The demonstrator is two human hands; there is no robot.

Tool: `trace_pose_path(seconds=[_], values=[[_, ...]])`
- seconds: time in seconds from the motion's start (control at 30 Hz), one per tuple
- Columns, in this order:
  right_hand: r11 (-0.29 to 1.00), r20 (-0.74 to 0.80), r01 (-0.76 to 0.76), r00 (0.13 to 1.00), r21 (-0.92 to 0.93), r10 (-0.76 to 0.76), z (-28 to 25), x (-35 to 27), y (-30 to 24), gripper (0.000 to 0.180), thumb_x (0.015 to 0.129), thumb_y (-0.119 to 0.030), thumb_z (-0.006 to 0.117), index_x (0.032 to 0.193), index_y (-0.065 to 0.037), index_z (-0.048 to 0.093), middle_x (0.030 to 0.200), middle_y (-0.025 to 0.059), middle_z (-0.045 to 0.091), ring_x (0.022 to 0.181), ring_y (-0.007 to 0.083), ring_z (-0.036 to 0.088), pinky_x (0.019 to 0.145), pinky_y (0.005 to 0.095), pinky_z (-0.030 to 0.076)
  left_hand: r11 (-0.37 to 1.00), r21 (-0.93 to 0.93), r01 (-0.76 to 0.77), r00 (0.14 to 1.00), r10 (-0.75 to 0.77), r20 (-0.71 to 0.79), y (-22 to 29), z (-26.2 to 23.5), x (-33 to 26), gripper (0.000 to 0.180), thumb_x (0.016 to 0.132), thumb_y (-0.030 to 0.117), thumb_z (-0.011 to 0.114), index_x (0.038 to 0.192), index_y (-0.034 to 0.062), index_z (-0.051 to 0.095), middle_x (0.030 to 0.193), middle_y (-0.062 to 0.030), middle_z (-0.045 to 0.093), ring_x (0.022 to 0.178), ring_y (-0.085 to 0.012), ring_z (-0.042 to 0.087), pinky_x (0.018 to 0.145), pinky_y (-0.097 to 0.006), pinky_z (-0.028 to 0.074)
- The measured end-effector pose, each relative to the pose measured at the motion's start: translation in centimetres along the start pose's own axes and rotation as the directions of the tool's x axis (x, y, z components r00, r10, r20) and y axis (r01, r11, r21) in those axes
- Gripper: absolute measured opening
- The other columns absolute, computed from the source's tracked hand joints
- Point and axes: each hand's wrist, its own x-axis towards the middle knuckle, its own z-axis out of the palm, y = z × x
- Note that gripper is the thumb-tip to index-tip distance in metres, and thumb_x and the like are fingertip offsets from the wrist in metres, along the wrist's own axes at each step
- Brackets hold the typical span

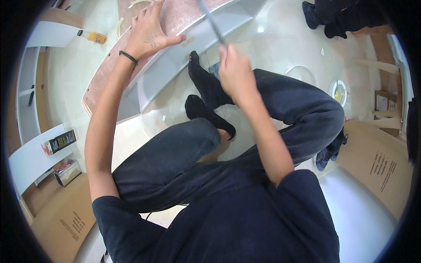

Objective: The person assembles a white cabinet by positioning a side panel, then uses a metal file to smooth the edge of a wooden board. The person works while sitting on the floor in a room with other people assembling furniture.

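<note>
My left hand (149,35) is open, thumb and fingers spread, over the reddish-brown face of a panel piece with white sides (162,76). Whether the palm touches that face I cannot tell. In my right hand (237,72) is a long thin grey tool (211,22), gripped near its lower end and slanting up to the left. Motion blurs both hand and tool, and the tool's far end lies beyond the top edge. The panel piece stands on the floor in front of my feet, running diagonally from lower left to upper right.
A bottle of orange liquid (92,37) lies at the upper left. Further down are a black box (60,142) and white boards (39,153). Cardboard (372,166) lies at the right, with a roll of tape (338,93) above it. Another person's dark-clothed feet (335,30) show at the upper right.
</note>
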Motion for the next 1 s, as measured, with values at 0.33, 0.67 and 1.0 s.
trace_pose_path(seconds=[0.33,0.67,1.0], values=[[1.000,-0.055,-0.002,0.998,0.005,0.002,0.4,2.3,0.8,0.033,0.104,-0.030,0.043,0.103,0.001,0.053,0.078,0.0327,0.064,0.078,0.0534,0.063,0.070,0.0597,0.050,0.975,-0.121,0.184,0.976,-0.167,0.138,0.7,-0.3,0.6,0.123,0.055,0.053,0.084,0.151,0.0003,0.029,0.145,-0.0323,0.039,0.140,-0.0470,0.032,0.115,-0.054,0.023],[0.999,-0.114,0.018,0.993,0.033,-0.014,-0.8,4.7,1.3,0.040,0.104,-0.033,0.040,0.097,0.003,0.055,0.078,0.0325,0.064,0.080,0.0523,0.063,0.071,0.0580,0.051,0.998,-0.051,0.047,0.990,-0.040,0.135,-0.4,0.4,0.5,0.108,0.061,0.060,0.079,0.150,0.0134,0.039,0.144,-0.0260,0.044,0.136,-0.0421,0.039,0.111,-0.055,0.028],[0.920,-0.055,-0.079,0.993,0.384,0.108,-0.7,-0.7,2.2,0.032,0.104,-0.027,0.042,0.105,0.005,0.047,0.068,0.0303,0.061,0.073,0.0528,0.061,0.068,0.0579,0.046,0.958,-0.138,0.251,0.944,-0.211,0.252,3.6,-0.3,5.4,0.115,0.062,0.066,0.079,0.145,-0.0020,0.040,0.141,-0.0299,0.044,0.132,-0.0445,0.042,0.113,-0.052,0.030]])
